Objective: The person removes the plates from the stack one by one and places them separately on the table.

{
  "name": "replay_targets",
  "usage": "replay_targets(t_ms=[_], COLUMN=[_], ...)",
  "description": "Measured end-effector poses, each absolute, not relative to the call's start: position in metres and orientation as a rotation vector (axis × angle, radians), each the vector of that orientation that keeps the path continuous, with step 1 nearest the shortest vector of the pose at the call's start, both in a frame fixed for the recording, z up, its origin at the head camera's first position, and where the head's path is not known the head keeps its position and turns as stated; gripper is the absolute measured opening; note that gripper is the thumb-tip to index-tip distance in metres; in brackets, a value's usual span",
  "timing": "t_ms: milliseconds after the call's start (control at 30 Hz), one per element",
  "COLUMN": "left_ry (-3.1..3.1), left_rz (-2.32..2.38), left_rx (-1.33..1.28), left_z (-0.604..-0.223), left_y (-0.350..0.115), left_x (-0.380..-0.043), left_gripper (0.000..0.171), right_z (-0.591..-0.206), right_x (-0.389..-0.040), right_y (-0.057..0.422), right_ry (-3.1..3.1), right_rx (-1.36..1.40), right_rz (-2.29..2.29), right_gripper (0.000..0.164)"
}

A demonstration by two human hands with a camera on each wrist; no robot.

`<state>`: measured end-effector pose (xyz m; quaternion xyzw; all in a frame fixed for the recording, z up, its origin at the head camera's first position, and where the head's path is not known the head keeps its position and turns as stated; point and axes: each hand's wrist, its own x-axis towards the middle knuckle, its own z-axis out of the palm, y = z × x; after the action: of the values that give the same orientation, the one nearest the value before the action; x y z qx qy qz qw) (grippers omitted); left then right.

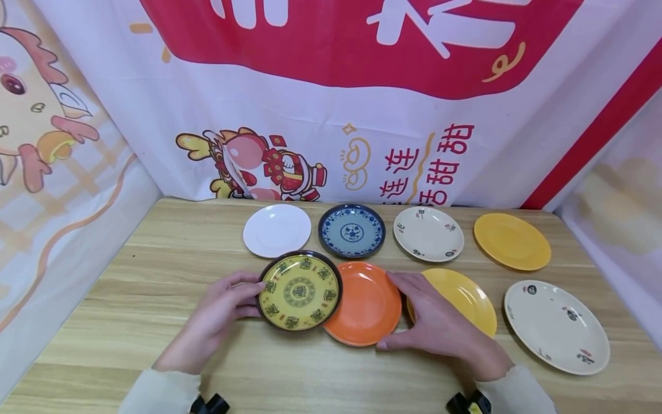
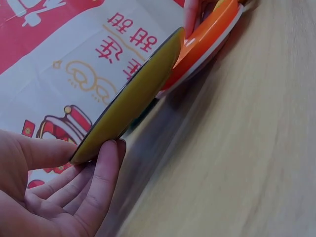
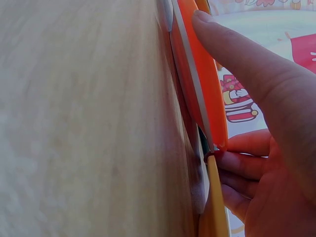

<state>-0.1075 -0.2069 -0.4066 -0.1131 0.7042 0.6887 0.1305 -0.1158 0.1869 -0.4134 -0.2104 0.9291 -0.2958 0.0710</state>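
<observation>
My left hand (image 1: 230,302) pinches the left edge of a yellow-green patterned plate (image 1: 300,291) with a dark rim. In the left wrist view this plate is tilted and held above the table, thumb on one face and fingers on the other. Its right side overlaps an orange plate (image 1: 364,305). My right hand (image 1: 431,319) grips the right side of the orange plate, with fingers at the far edge and thumb (image 3: 232,47) at the near edge. A pale rim (image 3: 190,59) shows beneath the orange plate. Partly behind the right hand lies a yellow plate (image 1: 460,296).
Along the back of the wooden table (image 1: 129,333) stand a white plate (image 1: 277,230), a blue patterned plate (image 1: 351,231), a cream plate (image 1: 428,233) and another yellow plate (image 1: 512,240). A larger cream plate (image 1: 555,328) lies at the right. Printed cloth (image 1: 320,98) hangs behind.
</observation>
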Motion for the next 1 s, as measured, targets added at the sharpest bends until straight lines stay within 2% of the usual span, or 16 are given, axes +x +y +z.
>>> replay_targets(t_ms=[467, 1000], left_ry=[2.113, 2.312], left_rz=[1.917, 1.677], left_rx=[-0.364, -0.351], left_z=[-0.414, -0.410], left_y=[-0.245, -0.276], left_x=[-0.102, -0.101], left_gripper=[0.043, 0.054], right_z=[-0.413, -0.413], right_x=[-0.116, -0.116], right_y=[0.185, 0.186], right_ry=[2.772, 2.777], right_rx=[-0.612, -0.620], right_rz=[-0.905, -0.900], right_gripper=[0.125, 0.124])
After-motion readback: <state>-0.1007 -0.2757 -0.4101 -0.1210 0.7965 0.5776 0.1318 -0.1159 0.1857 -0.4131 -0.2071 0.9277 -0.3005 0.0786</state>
